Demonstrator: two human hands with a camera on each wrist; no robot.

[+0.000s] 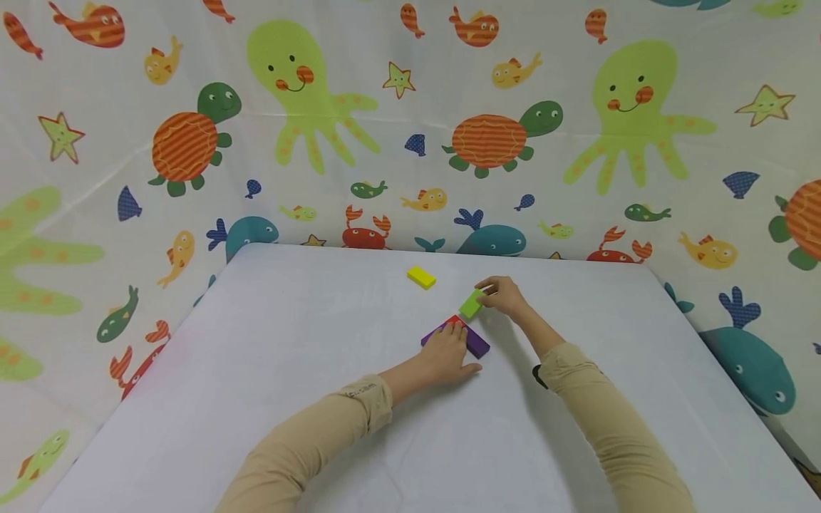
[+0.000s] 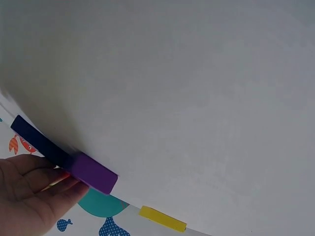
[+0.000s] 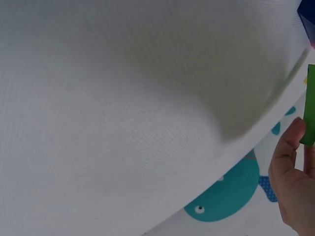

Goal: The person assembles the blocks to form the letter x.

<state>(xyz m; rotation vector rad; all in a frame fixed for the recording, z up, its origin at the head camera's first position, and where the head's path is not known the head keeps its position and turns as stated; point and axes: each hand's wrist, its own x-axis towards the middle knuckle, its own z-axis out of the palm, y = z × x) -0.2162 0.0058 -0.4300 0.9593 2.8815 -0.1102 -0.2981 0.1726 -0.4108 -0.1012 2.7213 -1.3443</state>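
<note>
Starting at the left, spotting the yellow block (image 1: 421, 278) alone on the white tabletop (image 1: 308, 313), lying flat and well apart from all the rest, probably set aside to leave working room around the other 4 pieces. Moving right, finding the purple block (image 2: 96, 173) slanted toward the near side, seemingly touching the dark purple block (image 1: 477, 343) at an angle, like 2 arms of a wide V with its point on the far side.

Noting the left grip (image 1: 444, 354) laid over this corner, fairly wide rather than clenched, with fingers reaching onto the purple block and the red block (image 1: 455, 320), and with the thumb spread away from them. Reading this as steadying: likely pressing lightly near the joint to stop the pieces from sliding apart. Seeing the red block only partly, at the point of the V; cannot tell whether on top of the pair or just behind.

Continuing right, seeing the green block (image 1: 471, 304) just beside the red block, set along a diagonal; cannot tell whether lifted or resting. Ending with the right grip (image 1: 503, 296), narrow, pinching the green block at its far end between thumb and fingers, probably to leave the end nearer the red block uncovered and in clear sight.
</note>
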